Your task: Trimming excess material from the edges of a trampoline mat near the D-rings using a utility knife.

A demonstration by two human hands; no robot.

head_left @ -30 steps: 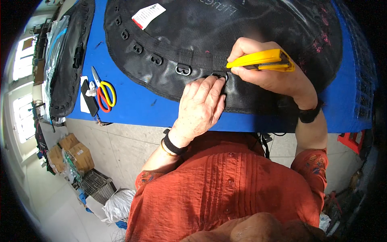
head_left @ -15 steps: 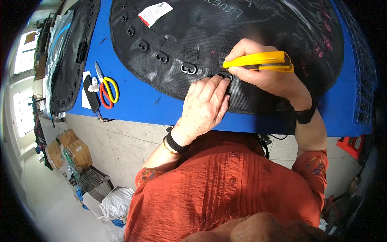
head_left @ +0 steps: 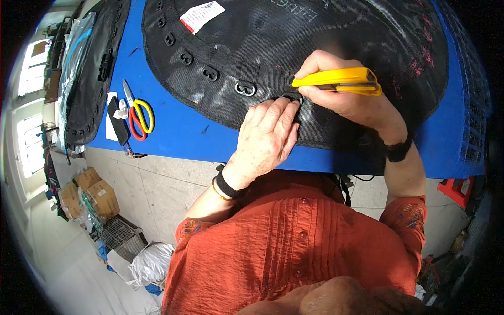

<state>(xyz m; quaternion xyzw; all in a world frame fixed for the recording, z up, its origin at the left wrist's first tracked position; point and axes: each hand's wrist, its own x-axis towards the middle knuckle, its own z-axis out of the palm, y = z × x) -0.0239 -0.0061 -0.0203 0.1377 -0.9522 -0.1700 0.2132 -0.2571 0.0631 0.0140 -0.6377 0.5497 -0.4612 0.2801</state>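
A black mesh mat (head_left: 357, 39) with a rounded, webbing-trimmed edge is spread over the blue table. Along its rim, several black rings (head_left: 245, 88) are fixed in webbing tabs. My left hand (head_left: 268, 131) presses on the mat near its front edge, fingers together and bent over a black ring (head_left: 300, 100) that they mostly cover. Between the thumb and fingers of my right hand (head_left: 341, 105) is a yellow tool (head_left: 336, 77) with two long halves and dark metal between them. Its narrow tip meets the webbing just beyond my left fingertips.
On the blue tabletop (head_left: 173, 123) at left lie red-and-yellow-handled scissors (head_left: 137, 118) beside a black flat object (head_left: 118, 123). Another black mat (head_left: 86, 105) rests farther left. A white label (head_left: 202, 17) sits on the large mat. Cardboard boxes (head_left: 100, 197) and a red stool (head_left: 455, 191) are on the floor.
The rear end of the yellow tool dips slightly. Both hands stay in nearly the same places on the mat.
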